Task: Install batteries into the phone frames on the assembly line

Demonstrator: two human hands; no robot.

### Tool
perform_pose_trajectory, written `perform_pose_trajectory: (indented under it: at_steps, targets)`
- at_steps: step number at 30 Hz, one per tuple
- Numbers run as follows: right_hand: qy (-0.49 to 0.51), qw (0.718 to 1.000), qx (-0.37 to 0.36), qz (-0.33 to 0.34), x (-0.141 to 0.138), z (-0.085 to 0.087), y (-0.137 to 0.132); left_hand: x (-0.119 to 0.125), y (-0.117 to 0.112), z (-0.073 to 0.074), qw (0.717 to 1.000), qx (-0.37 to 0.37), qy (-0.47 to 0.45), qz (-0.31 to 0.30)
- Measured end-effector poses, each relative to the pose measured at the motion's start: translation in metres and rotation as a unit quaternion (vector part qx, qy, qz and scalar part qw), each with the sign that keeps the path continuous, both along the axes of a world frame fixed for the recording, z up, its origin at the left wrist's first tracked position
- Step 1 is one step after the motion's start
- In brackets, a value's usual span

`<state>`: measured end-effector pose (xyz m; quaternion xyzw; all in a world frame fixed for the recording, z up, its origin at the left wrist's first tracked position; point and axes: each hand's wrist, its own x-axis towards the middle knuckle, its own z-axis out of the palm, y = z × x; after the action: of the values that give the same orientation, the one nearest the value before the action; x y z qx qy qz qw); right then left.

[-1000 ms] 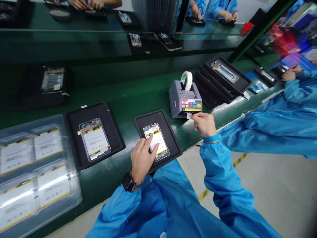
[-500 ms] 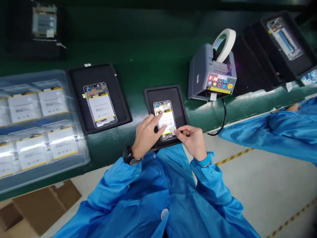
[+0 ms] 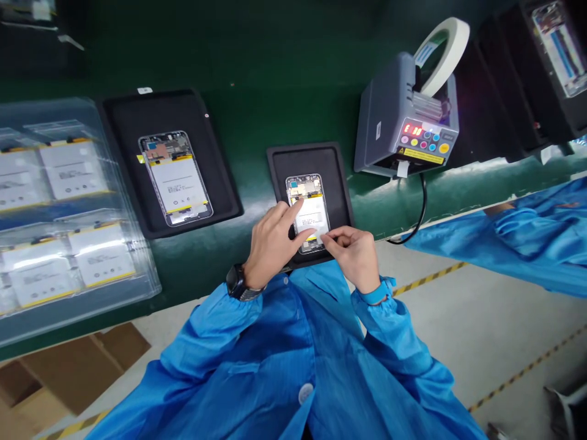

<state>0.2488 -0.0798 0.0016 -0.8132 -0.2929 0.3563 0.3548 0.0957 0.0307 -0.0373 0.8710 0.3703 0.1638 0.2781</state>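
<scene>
Left hand (image 3: 273,241): index and thumb spread apart, index tip resting on the battery (image 3: 312,219), no grip. Right hand (image 3: 353,256): thumb and forefinger pinched together at the battery's lower edge; whether they hold anything is too small to tell. The right hand is nearer that lower end, the left lies across the battery's side.

Battery sits in an open phone frame (image 3: 305,186), circuit board exposed at the far end. Frame's long axis points away from the person, tilted slightly, directly ahead of both hands and between them. Frame lies on a black tray (image 3: 302,159).

Left of it: a second tray (image 3: 123,146) holding a second frame (image 3: 177,177), then a clear blister tray (image 3: 153,284) of batteries. Right: a tape dispenser (image 3: 403,116) with a white roll (image 3: 452,43), a strip at its mouth. Beyond the floor's striped tape (image 3: 428,278), a neighbor's blue sleeve (image 3: 518,235).
</scene>
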Motion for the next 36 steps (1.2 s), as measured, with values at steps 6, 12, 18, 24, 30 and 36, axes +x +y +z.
perform_pose_trajectory:
  at_steps: [6, 12, 18, 24, 30, 36]
  targets:
    - [-0.042, 0.999, -0.004, -0.009, -0.005, 0.001, 0.002, -0.001, 0.000, -0.001, 1.000, 0.016, -0.005, -0.010]
    - [-0.069, 0.997, -0.003, -0.019, -0.010, -0.001, 0.000, -0.001, -0.001, -0.001, 1.000, 0.025, 0.000, -0.011]
    - [-0.075, 0.997, -0.001, -0.018, -0.009, -0.005, -0.002, 0.000, -0.001, 0.000, 0.999, 0.037, 0.002, -0.014]
    - [-0.085, 0.996, -0.007, -0.013, -0.010, -0.003, -0.002, 0.000, -0.001, 0.001, 0.999, 0.038, 0.011, -0.013]
    - [-0.117, 0.993, -0.034, 0.007, -0.011, 0.000, 0.000, 0.000, -0.002, 0.001, 0.999, 0.040, 0.013, -0.013]
    - [-0.206, 0.974, -0.084, 0.038, -0.005, -0.002, 0.002, 0.001, -0.002, 0.000, 0.998, 0.049, 0.025, -0.014]
